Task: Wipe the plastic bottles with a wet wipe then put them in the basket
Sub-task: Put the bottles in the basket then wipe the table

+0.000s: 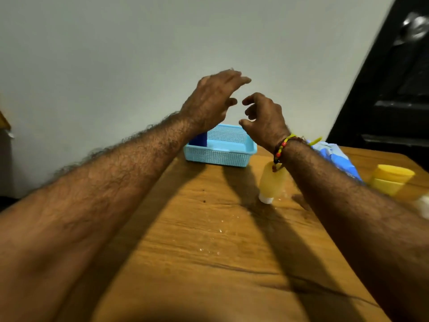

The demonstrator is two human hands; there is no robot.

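A light blue mesh basket (220,156) stands at the far edge of the wooden table (209,240), with a dark blue bottle (198,139) inside at its left end. Both my hands hover in the air above the basket, empty. My left hand (212,98) has its fingers stretched out. My right hand (264,119) has loosely curled fingers and holds nothing. A pale yellow bottle (271,182) with a white cap lies on the table under my right wrist. A yellow bottle (390,180) sits at the right edge.
A blue wipes packet (336,159) lies behind my right forearm. Something white (423,205) shows at the right border. Small wet spots mark the table's middle. A pale wall rises behind the table, and a dark door with a knob (415,26) is at the upper right.
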